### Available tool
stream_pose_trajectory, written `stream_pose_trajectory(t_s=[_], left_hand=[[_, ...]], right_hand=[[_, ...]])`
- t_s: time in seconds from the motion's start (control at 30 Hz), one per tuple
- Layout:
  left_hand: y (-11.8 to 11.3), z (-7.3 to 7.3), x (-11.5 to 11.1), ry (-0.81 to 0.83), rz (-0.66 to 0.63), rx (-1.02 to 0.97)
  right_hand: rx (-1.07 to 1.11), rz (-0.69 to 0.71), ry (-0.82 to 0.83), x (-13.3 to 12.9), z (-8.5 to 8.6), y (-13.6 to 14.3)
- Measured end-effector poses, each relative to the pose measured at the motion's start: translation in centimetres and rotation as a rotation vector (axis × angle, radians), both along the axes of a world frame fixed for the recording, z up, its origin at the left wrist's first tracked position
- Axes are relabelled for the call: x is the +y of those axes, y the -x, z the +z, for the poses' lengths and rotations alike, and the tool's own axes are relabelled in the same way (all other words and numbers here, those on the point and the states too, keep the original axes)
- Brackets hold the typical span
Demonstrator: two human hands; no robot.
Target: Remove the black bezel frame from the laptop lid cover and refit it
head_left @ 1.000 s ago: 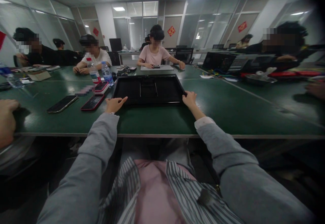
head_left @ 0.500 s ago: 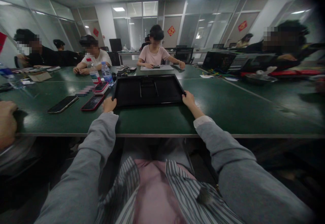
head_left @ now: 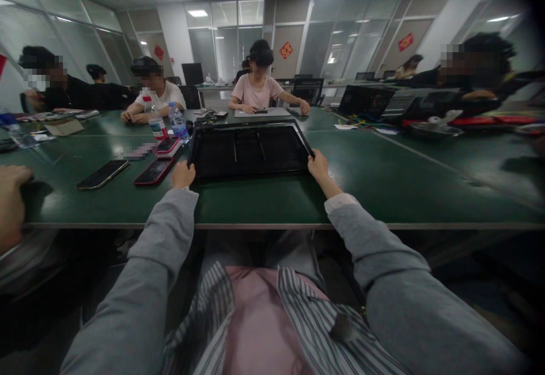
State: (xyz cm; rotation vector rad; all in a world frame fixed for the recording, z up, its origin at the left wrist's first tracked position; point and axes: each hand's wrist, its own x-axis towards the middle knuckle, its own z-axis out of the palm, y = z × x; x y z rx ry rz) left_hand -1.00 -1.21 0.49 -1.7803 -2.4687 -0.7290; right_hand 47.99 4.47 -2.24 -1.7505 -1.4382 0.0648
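A black rectangular tray (head_left: 213, 154) with a raised rim and two thin dividing lines across its middle is in front of me at the table. My left hand (head_left: 183, 175) is closed on its left near corner. On the opposite side, my right hand (head_left: 318, 166) grips the right edge close to the near corner. The tray's inside faces up towards me; I cannot tell whether its underside touches the table. Left of my left hand lie a red-edged phone (head_left: 154, 171) and a dark phone (head_left: 103, 175).
A red-capped bottle (head_left: 158, 127) and a blue-labelled water bottle (head_left: 179, 124) stand behind the phones on the green table (head_left: 383, 188). Another person's hand (head_left: 12, 193) rests at the left edge. A person in pink (head_left: 259, 88) sits opposite; laptops (head_left: 368, 102) and cables are at right.
The tray's far edge has risen slightly, and its right rim now catches more light. Both hands keep their hold on it. The view has shifted a little.
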Motion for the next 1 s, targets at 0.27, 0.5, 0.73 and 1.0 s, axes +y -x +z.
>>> stream_pose_trajectory(t_s=[0.27, 0.5, 0.73, 1.0], left_hand=[[-0.04, -0.41, 0.03, 0.05, -0.019, 0.048], [0.11, -0.41, 0.38, 0.054, -0.011, -0.019], [0.63, -0.1, 0.4, 0.037, -0.016, -0.114], [0.44, 0.19, -0.2, 0.003, 0.059, -0.159]], right_hand=[[-0.021, -0.015, 0.119, 0.41, -0.37, -0.53], [-0.019, -0.003, 0.12, 0.22, -0.28, -0.54], [-0.05, 0.03, 0.15, -0.26, 0.11, -0.5], [-0.051, -0.01, 0.152, -0.55, 0.06, -0.01]])
